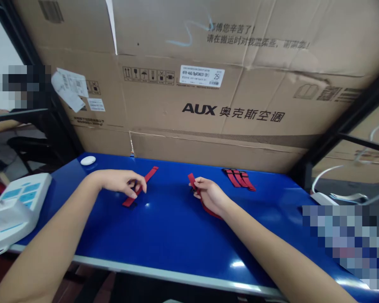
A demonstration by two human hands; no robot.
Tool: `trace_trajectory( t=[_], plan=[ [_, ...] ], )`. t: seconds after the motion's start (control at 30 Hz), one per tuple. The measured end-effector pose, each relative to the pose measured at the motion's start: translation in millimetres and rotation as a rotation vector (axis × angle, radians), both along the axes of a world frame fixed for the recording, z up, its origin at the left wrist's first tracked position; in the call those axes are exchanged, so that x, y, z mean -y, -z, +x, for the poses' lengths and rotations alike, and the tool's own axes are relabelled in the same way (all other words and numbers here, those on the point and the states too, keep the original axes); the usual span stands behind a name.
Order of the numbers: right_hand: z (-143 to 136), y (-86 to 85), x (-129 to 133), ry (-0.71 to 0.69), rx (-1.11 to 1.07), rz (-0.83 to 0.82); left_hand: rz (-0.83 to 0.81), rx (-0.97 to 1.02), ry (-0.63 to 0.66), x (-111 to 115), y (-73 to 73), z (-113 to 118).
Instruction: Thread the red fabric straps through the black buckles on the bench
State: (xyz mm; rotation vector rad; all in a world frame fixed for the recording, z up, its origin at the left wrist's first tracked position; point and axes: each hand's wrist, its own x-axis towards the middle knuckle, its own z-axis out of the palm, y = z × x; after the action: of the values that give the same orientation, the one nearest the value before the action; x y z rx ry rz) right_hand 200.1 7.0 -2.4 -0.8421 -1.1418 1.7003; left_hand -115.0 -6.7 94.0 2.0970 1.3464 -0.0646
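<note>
My right hand [211, 194] pinches a red strap [191, 179] between thumb and fingers, a little above the blue table. One end of it sticks up past my fingertips, and the rest curves down under my palm. A small dark piece shows by the fingers, too small to make out. My left hand [122, 182] hovers over a second red strap [151, 173] that lies slantwise on the table. Its thumb and fingers are bent but apart, and I see nothing held in them. Farther right lie several red straps with black buckles [239, 179], side by side.
A large cardboard sheet [164, 113] stands behind the blue table [164, 235]. At the left are a white power strip [34, 210] and a white round object [88, 160]. Black frame posts [325, 143] flank the table. Another person's arm [3, 125] shows at far left.
</note>
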Motion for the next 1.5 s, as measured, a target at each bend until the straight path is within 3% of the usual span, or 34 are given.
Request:
trace_trajectory(
  t=[0.1, 0.37, 0.57, 0.83, 0.93, 1.03, 1.23, 1.33, 1.5],
  plan=[
    [1, -1.4, 1, -0.004, -0.018, -0.037, 0.016, -0.094, 0.028, 6, 2.9, -8],
    [3, -1.7, 1, 0.019, -0.071, -0.098, 0.082, -0.226, -0.056, 7, 23.2, 10],
    [4, -1.9, -1, 0.018, -0.082, -0.085, 0.236, -0.145, -0.087, -5, 40.6, 16],
    [4, 2.3, -8, 0.128, 0.090, 0.188, 0.266, 0.033, -0.098, -3, 62.1, 56],
    [5, 0.2, -9, 0.217, 0.145, 0.302, 0.232, 0.231, -0.152, -1, 67.4, 68],
    [5, -4.9, -6, 0.241, 0.142, 0.372, 0.084, 0.607, -0.242, 0, 70.5, 81],
    [4, -11.2, 5, 0.026, 0.178, 0.289, -0.244, 1.235, -0.441, 8, 69.0, 106],
    [4, -13.3, 9, -0.026, 0.347, 0.371, -0.312, 1.341, -0.532, 11, 68.6, 112],
    [4, -16.7, 12, -0.047, 0.492, 0.478, -0.329, 1.338, -0.551, 12, 71.5, 113]
  ],
)
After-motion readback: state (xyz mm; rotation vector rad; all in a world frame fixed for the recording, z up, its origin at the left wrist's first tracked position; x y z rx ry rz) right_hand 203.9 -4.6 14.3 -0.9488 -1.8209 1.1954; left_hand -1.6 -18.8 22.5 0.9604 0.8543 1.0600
